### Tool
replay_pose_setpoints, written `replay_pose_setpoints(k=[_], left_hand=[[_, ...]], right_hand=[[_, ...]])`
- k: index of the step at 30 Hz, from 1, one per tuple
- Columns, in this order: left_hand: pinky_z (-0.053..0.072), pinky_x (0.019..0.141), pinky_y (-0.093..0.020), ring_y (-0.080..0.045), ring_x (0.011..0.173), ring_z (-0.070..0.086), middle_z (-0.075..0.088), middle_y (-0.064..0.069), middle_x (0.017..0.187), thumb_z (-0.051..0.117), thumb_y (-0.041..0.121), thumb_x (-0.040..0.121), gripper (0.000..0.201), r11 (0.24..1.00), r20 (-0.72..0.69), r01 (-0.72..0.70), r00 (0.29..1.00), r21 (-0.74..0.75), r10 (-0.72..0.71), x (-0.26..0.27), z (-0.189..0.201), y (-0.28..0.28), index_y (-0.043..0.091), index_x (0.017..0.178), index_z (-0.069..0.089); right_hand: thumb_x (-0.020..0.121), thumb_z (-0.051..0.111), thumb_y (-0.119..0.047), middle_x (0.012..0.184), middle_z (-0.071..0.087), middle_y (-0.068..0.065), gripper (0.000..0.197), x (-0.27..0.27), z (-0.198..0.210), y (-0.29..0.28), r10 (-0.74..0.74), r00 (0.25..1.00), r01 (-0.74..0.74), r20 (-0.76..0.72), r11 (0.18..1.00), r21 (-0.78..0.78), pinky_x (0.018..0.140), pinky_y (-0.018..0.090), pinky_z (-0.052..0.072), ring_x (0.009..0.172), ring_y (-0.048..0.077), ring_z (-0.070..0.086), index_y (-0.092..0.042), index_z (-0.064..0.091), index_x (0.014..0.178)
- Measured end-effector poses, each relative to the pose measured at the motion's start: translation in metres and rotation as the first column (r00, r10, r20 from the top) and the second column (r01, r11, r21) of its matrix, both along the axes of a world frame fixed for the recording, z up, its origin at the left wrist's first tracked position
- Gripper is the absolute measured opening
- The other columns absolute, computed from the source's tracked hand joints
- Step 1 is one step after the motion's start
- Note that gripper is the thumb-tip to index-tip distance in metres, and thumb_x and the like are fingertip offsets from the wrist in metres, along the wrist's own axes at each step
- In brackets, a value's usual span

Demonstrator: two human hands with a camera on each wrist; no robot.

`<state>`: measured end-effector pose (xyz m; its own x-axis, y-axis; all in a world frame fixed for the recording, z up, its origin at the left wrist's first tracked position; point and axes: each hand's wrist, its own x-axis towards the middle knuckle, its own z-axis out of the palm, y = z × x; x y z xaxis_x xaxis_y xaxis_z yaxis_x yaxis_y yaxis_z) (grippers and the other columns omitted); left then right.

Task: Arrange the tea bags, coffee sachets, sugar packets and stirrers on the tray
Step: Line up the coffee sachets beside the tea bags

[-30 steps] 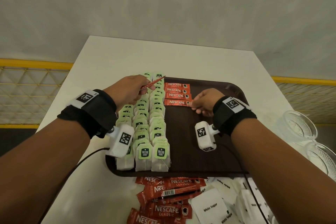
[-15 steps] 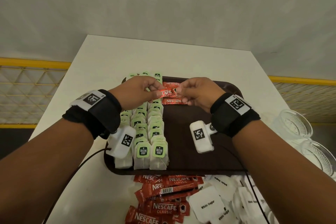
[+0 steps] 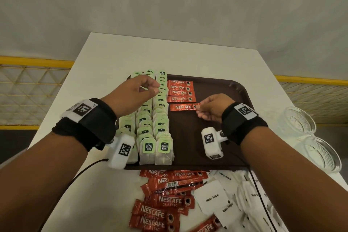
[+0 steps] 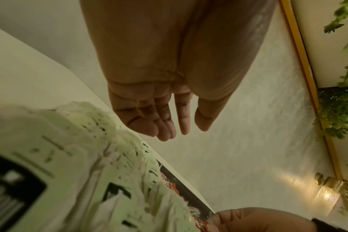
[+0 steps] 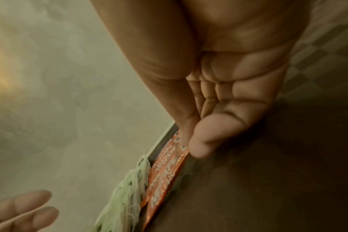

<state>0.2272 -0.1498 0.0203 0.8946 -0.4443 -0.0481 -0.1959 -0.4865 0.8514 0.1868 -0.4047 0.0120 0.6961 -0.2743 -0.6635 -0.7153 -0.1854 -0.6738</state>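
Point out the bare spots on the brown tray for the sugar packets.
The brown plastic tray is bare right of the red Nescafe sachets, to its right rim, and nearer, between the green-tagged tea bags and the right hand. Its left side is packed with tea bags; the left hand hovers there.

A: What colour is the tray [image 3: 233,88]?
B: Dark brown, on a white table [image 3: 169,52]

A: And the coffee sachets [image 3: 180,90]?
B: Red with white lettering and a small dark cup print. The loose pile of sachets [image 3: 163,201] matches, one showing a white barcode patch

A: The tea bags [image 3: 156,128]?
B: White paper with pale green tags bearing a dark green badge

A: Sugar packets [image 3: 211,197]?
B: White with black print

A: Anything else?
B: Black wristbands [image 3: 98,124] carrying white blocks with black square-code patterns, and a yellow railing [image 3: 35,60] over pale lattice
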Motion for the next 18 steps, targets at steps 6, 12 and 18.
replay_pose_setpoints(k=[6, 12, 18], left_hand=[[0.046, 0.069, -0.022, -0.004, 0.085, 0.057, 0.061, 0.013, 0.105, 0.056, 0.032, 0.098, 0.021, 1.000, -0.002, -0.005, 1.000, 0.024, 0.005, -0.013, 0.004, 0.000, 0.023, 0.116, 0.063], [0.046, 0.067, -0.022, -0.011, 0.089, 0.061, 0.063, 0.012, 0.107, 0.056, 0.035, 0.098, 0.016, 0.993, 0.012, 0.052, 0.999, 0.103, -0.053, -0.046, 0.015, 0.005, 0.025, 0.107, 0.064], [0.042, 0.071, -0.018, -0.001, 0.090, 0.059, 0.063, 0.015, 0.103, 0.055, 0.037, 0.098, 0.012, 0.916, 0.046, 0.241, 0.962, 0.320, -0.269, -0.110, 0.020, 0.007, 0.030, 0.100, 0.064]], right_hand=[[0.094, 0.061, -0.018, 0.071, 0.060, 0.008, 0.017, 0.009, 0.006, 0.016, 0.020, 0.988, -0.037, -0.151, 0.993, -0.108, 0.061, 0.021, 0.046, 0.060, 0.011, 0.053, -0.006, 0.054, 0.085], [0.088, 0.069, -0.026, 0.078, 0.062, 0.007, 0.023, -0.015, 0.018, 0.017, 0.092, 0.996, -0.089, 0.000, 0.967, -0.240, 0.058, 0.025, 0.050, 0.061, 0.015, 0.059, -0.008, 0.057, 0.097], [0.084, 0.071, -0.033, 0.081, 0.068, 0.001, 0.017, -0.096, 0.038, 0.037, 0.682, 0.720, -0.530, 0.127, 0.659, -0.534, 0.067, 0.028, 0.053, 0.066, 0.010, 0.061, -0.018, 0.067, 0.089]])
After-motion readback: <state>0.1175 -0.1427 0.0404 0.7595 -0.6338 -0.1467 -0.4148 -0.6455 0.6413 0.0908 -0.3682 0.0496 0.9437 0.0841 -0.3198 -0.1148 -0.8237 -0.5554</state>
